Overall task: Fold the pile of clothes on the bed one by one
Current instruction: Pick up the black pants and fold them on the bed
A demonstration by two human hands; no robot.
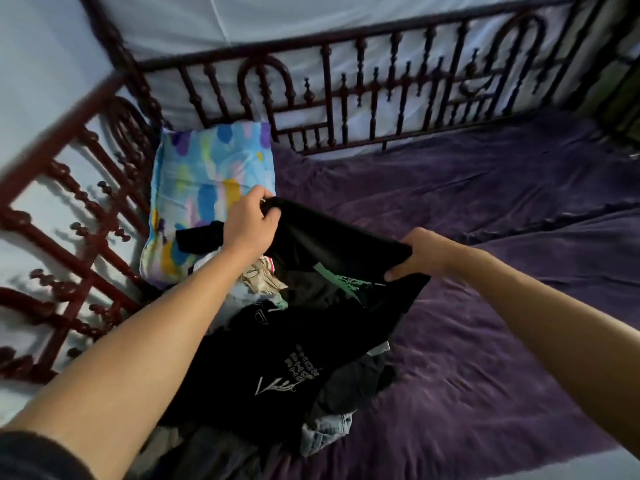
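Left hand [251, 225] and right hand [420, 258] are pinching the black T-shirt [332, 244]; I'd be spreading it flat at three o'clock on the purple bedspread [502, 306].

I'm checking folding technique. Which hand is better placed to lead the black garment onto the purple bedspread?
Probably the right hand: it grips the black garment beside the open purple bedspread; the left hand holds it by the pillow.

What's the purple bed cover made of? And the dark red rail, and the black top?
The purple bed cover looks like plush, velvety fabric; brushed streaks show. The dark red rail seems glossy varnished wood with turned spindles, maybe painted metal. The black top is soft, matte cloth; it drapes.
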